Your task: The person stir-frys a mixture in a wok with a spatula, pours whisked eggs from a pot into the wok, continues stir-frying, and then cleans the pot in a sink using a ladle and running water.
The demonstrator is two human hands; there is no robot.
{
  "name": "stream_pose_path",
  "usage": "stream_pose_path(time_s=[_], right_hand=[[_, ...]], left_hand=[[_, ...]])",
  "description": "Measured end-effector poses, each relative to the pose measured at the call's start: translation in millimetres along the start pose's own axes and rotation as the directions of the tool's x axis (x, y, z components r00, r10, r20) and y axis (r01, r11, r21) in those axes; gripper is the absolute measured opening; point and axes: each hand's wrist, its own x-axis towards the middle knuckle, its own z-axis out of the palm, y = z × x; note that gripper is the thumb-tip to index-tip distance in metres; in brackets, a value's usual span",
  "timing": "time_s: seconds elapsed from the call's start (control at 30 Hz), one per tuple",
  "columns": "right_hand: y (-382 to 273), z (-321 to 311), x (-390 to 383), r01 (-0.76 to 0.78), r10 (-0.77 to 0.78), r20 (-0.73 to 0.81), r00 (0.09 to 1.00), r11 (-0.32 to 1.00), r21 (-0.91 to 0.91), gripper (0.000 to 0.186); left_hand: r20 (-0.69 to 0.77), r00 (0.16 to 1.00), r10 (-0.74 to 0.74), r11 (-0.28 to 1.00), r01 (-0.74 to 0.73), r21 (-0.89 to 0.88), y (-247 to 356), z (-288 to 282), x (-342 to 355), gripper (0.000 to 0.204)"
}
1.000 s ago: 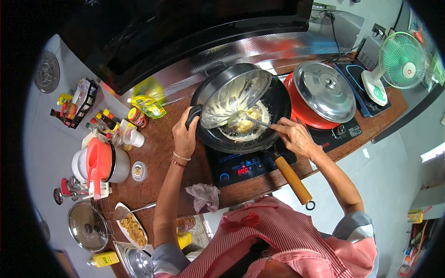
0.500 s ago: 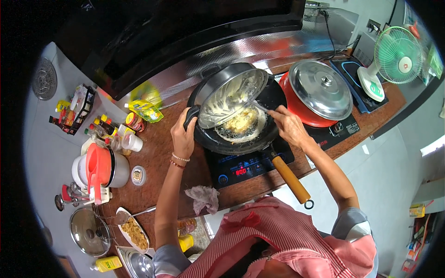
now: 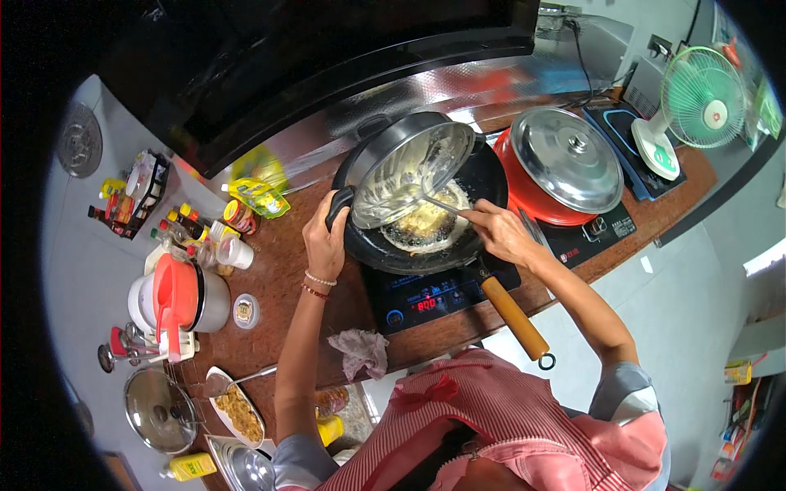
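Observation:
My left hand (image 3: 324,244) is closed round the black side handle of a dark grey two-handled pot (image 3: 386,157). That pot is tilted over a black wok (image 3: 490,176), its open side facing down toward me, and pale batter coats its inner wall. In my right hand (image 3: 503,235) is a metal spoon (image 3: 440,203), its head against the pot's lower inside. Below, a round of pale batter (image 3: 426,233) bubbles in oil in the wok. The wok, with its wooden handle (image 3: 514,317) pointing toward me, stands on a lit induction cooker (image 3: 446,303).
Right of the wok stands a red pot (image 3: 524,192) with a steel lid, then a green fan (image 3: 702,102). Bottles and jars (image 3: 192,225) line the left, near a red ladle-like scoop (image 3: 174,295). A plate of fried food (image 3: 239,413) and a crumpled cloth (image 3: 360,352) lie nearer.
My right hand has shifted a little left and down, moving the spoon's head from the pot's right rim to its lower inside. My left hand and the tilted pot are almost still.

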Motion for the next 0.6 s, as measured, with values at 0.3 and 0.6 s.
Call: stream_pose_path(time_s=[0.3,0.6], right_hand=[[-8.8,-9.0,13.8,-0.049,0.049,0.005,0.999,0.997,-0.064,0.036],[-2.2,-23.3,2.6,-0.116,0.108,-0.07,0.992,0.987,-0.114,0.039]], left_hand=[[0.015,1.0,-0.012,1.0,0.012,-0.002,-0.2,2.0,1.8,0.026],[0.026,0.999,-0.038,0.999,0.038,0.003,-7.3,6.3,-0.5,0.027]])
